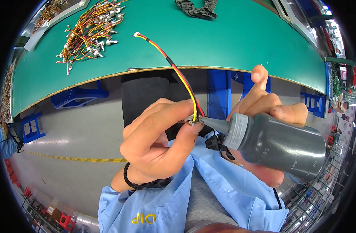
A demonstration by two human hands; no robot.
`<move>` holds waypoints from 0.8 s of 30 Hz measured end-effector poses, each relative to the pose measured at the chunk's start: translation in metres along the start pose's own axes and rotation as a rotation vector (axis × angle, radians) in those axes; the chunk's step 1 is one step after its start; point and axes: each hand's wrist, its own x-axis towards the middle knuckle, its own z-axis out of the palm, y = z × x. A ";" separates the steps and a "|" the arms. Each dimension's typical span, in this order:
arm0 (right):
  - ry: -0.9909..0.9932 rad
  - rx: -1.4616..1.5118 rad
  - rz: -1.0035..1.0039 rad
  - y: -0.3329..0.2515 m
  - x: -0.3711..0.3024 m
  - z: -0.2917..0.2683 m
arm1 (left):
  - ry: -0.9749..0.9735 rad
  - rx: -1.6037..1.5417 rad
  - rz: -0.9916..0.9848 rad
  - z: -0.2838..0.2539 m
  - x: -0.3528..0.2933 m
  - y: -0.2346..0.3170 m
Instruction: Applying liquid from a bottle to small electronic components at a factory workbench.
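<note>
Pinched between the thumb and forefinger of my left hand (156, 136) is a small potentiometer (192, 122), mostly hidden by the fingertips. From it a red, yellow and black wire lead (178, 73) rises in a curve to a white plug (136, 34), with black sleeves along it. My right hand (265, 103) wraps round a dark grey squeeze bottle (288, 147), tilted nearly on its side. The bottle's tapered nozzle (216, 124) reaches the potentiometer beside the wire ends; whether its tip touches cannot be made out.
A heap of similar wired potentiometers (94, 33) lies at the far left of the green table (224, 42). Near its far edge is a crumpled dark ring-shaped piece (197, 8). The table's front edge runs beyond my hands. Blue stools (80, 96) stand beneath it.
</note>
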 end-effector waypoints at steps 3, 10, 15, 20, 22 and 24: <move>0.019 0.009 -0.007 0.002 -0.001 0.001 | 0.002 0.004 -0.009 0.000 -0.001 -0.002; 0.013 -0.008 -0.012 0.000 0.001 -0.001 | 0.006 -0.015 0.002 0.001 -0.001 -0.002; 0.013 -0.010 -0.019 0.001 0.000 -0.003 | 0.007 -0.002 -0.003 0.002 0.000 -0.002; 0.050 0.003 -0.026 0.003 -0.003 -0.002 | 0.007 0.006 0.005 0.001 -0.001 -0.003; 0.065 0.012 -0.031 0.004 -0.004 -0.002 | 0.008 0.004 0.011 0.001 -0.001 -0.005; 0.052 -0.007 -0.018 0.004 -0.005 -0.003 | 0.000 -0.001 0.052 0.001 0.001 -0.007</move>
